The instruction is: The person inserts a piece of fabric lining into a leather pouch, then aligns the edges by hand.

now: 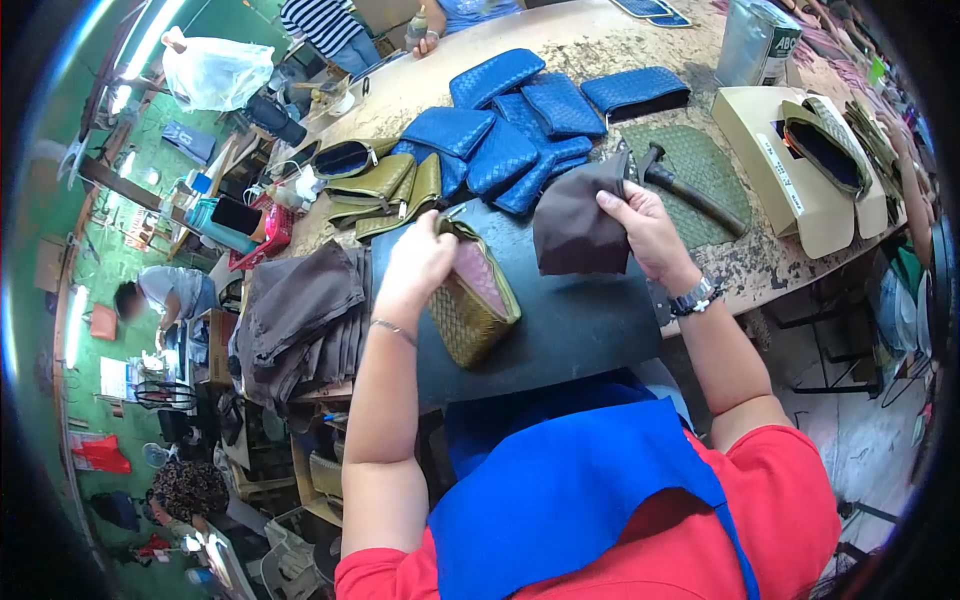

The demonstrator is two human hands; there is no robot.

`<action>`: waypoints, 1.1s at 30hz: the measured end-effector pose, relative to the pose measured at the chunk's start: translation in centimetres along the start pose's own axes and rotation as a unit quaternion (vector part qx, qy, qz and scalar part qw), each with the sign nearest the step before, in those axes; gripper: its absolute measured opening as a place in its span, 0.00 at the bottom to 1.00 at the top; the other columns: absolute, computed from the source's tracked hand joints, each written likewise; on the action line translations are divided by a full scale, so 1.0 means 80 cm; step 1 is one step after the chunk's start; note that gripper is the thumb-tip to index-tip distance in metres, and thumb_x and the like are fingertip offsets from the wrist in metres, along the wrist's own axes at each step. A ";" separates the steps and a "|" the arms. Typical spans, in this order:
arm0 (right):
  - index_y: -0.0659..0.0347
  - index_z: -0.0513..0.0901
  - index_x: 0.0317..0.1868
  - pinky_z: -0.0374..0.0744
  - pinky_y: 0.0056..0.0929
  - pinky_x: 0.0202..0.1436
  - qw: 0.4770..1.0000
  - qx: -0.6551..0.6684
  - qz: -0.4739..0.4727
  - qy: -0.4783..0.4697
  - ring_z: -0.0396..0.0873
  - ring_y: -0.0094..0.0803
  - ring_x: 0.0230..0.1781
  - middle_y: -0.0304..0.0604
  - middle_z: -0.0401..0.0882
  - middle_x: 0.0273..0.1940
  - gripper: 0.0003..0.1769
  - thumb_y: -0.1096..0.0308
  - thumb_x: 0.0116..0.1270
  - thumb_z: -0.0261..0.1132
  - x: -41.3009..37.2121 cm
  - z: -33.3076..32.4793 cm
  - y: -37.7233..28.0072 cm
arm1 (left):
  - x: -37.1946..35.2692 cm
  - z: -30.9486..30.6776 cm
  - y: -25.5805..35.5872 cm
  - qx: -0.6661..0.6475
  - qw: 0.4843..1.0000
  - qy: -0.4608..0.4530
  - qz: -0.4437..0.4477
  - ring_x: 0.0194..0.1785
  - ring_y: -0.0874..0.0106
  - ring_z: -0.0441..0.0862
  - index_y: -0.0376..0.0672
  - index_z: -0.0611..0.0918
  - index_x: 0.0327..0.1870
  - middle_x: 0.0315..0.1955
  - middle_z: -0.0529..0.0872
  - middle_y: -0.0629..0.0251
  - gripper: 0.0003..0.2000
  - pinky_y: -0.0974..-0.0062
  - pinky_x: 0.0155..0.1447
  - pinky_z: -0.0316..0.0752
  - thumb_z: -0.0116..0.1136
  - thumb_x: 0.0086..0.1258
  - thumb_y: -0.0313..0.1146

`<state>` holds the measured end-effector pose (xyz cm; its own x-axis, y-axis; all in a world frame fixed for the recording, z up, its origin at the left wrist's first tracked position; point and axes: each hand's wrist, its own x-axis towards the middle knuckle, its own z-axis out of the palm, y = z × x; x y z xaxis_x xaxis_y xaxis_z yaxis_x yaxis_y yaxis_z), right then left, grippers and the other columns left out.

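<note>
My left hand (425,258) is closed on the upper corner of an olive-green woven pouch (468,322), whose zipped mouth gapes and shows a pinkish inside. The pouch hangs tilted over a dark board (560,335). To the right, my right hand (648,232) pinches a dark brown fabric piece (580,228) between thumb and fingers, held up above the board's far edge. Just beyond it a hammer (695,193) lies on a green woven sheet (700,160).
Blue woven pouches (498,150) are heaped at the back, with olive pouches (385,185) beside them. A stack of brown fabric pieces (300,310) lies at left. At right stand a cardboard box (760,165) and a metal can (752,45). Other people are around.
</note>
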<state>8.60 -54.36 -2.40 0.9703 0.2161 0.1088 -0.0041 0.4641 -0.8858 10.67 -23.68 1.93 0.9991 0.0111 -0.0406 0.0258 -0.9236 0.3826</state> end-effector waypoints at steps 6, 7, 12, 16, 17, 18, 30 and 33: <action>0.68 0.78 0.58 0.78 0.23 0.55 0.989 -0.036 -0.124 -0.071 0.79 0.20 0.48 0.39 0.84 0.50 0.14 0.70 0.78 0.56 0.024 0.092 -0.060 | -0.075 -0.043 -0.014 -0.414 0.907 -0.011 -0.080 0.33 0.81 0.76 0.44 0.68 0.73 0.41 0.78 0.70 0.33 0.78 0.38 0.79 0.42 0.60 0.24; 0.68 0.79 0.54 0.78 0.24 0.50 0.981 -0.074 -0.163 -0.072 0.79 0.20 0.45 0.38 0.84 0.46 0.12 0.69 0.78 0.57 0.030 0.114 -0.059 | -0.082 -0.031 -0.023 -0.430 0.899 -0.006 -0.082 0.32 0.82 0.75 0.44 0.68 0.73 0.40 0.77 0.71 0.33 0.79 0.37 0.79 0.43 0.60 0.24; 0.66 0.74 0.34 0.77 0.40 0.34 0.851 -0.388 -0.329 -0.129 0.80 0.47 0.27 0.53 0.82 0.29 0.10 0.69 0.74 0.61 0.039 0.183 -0.023 | -0.112 -0.007 -0.052 -0.468 0.879 -0.028 -0.087 0.43 0.78 0.78 0.42 0.63 0.75 0.58 0.78 0.62 0.31 0.80 0.41 0.79 0.40 0.67 0.23; 0.69 0.79 0.35 0.80 0.50 0.41 0.758 -0.547 -0.135 -0.329 0.83 0.59 0.34 0.63 0.82 0.31 0.06 0.75 0.62 0.57 0.017 0.196 0.023 | -0.122 0.004 -0.048 -0.489 0.868 0.092 -0.010 0.49 0.78 0.77 0.43 0.62 0.73 0.64 0.73 0.57 0.31 0.82 0.46 0.77 0.43 0.65 0.19; 0.69 0.81 0.34 0.81 0.50 0.41 0.697 -0.581 -0.082 -0.413 0.84 0.58 0.35 0.63 0.83 0.31 0.07 0.74 0.61 0.57 0.016 0.193 0.025 | -0.116 0.020 -0.065 -0.444 0.884 0.141 0.045 0.50 0.78 0.76 0.43 0.62 0.73 0.66 0.72 0.56 0.31 0.82 0.47 0.76 0.45 0.65 0.19; 0.70 0.82 0.33 0.81 0.49 0.41 0.627 -0.606 -0.027 -0.489 0.85 0.57 0.35 0.64 0.84 0.32 0.08 0.74 0.59 0.58 0.017 0.191 0.025 | -0.115 0.020 -0.059 -0.394 0.894 0.188 0.100 0.52 0.78 0.76 0.43 0.61 0.72 0.67 0.70 0.55 0.31 0.83 0.48 0.76 0.46 0.65 0.18; 0.70 0.82 0.36 0.82 0.47 0.41 0.693 -0.578 -0.069 -0.425 0.85 0.55 0.34 0.58 0.84 0.32 0.08 0.73 0.61 0.61 -0.004 0.203 0.029 | -0.155 -0.036 -0.012 -0.023 0.987 0.156 0.035 0.60 0.53 0.81 0.49 0.87 0.47 0.68 0.74 0.49 0.15 0.63 0.58 0.77 0.68 0.60 0.42; 0.69 0.81 0.38 0.81 0.46 0.45 0.728 -0.541 -0.056 -0.417 0.84 0.56 0.38 0.60 0.83 0.39 0.10 0.69 0.65 0.61 -0.007 0.207 0.018 | -0.146 -0.032 -0.023 -0.072 0.988 0.139 0.014 0.57 0.52 0.83 0.47 0.86 0.44 0.66 0.77 0.52 0.13 0.61 0.58 0.78 0.67 0.59 0.39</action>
<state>4.04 -39.60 3.72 0.4631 0.8852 0.0448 0.6951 -0.3314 -0.6380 -0.98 -21.13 4.05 0.9696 0.1102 0.2185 -0.0167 -0.8610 0.5083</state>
